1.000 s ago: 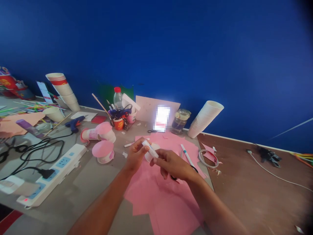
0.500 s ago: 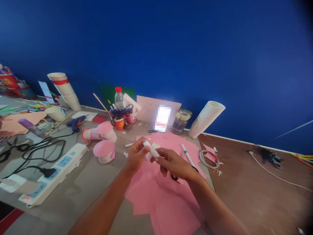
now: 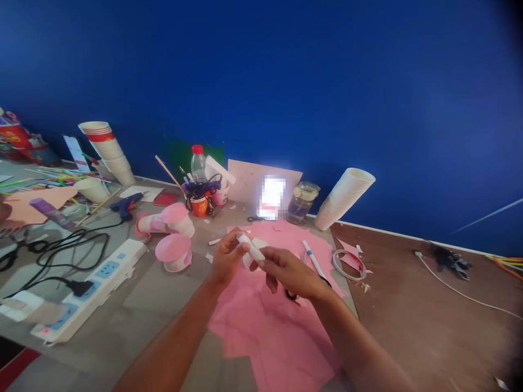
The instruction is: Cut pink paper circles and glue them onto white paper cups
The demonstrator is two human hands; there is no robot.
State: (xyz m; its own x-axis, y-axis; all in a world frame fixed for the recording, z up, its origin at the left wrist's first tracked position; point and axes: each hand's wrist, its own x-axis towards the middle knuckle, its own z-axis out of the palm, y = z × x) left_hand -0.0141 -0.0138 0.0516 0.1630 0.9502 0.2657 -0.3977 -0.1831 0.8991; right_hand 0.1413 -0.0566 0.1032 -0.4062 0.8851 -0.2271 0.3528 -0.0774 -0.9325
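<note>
White tube [image 3: 250, 246] held between both hands, above pink paper sheets [image 3: 278, 332]: left hand [image 3: 227, 260] curled, its fingers closed around the upper end; right hand [image 3: 288, 274] nearly closed, pinching the lower end between thumb and fingertips. Round white paper piece [image 3: 254, 260] just behind the tube; black scissors handle [image 3: 291, 295] beneath right hand; felt-tip pen [image 3: 314, 261] lying nearby on the sheets, which cover part of the grey surface [image 3: 155, 294]

Matt pink paper [image 3: 281, 326] — smooth white plastic tube [image 3: 251, 246]
</note>
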